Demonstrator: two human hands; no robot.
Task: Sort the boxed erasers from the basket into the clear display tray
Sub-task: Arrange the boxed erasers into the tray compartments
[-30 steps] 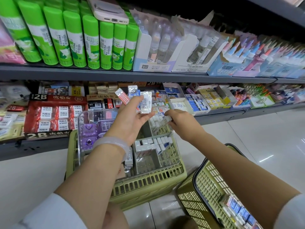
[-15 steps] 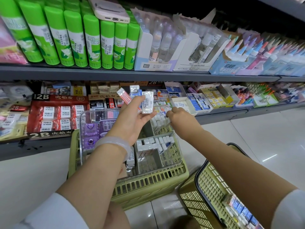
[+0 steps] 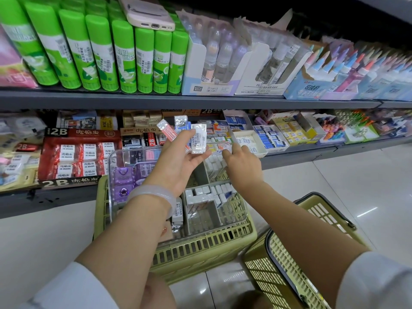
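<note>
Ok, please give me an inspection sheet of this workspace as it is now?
Surface: clear tray rests on a green basket; pale tiled floor.
Job's things: white boxed erasers in the tray's right compartments; second basket at right.
Clutter: phone lying on glue sticks.
Hands: left hand holds several erasers; right hand reaches into the tray's far corner.
Cables: nothing seen.
Surroundings: stocked stationery shelves.

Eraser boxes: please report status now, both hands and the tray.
Left hand holds several eraser boxes fanned above the clear tray. Right hand reaches into the tray's far right compartment; whether it holds anything, cannot tell. Nothing blocks the tray.
</note>
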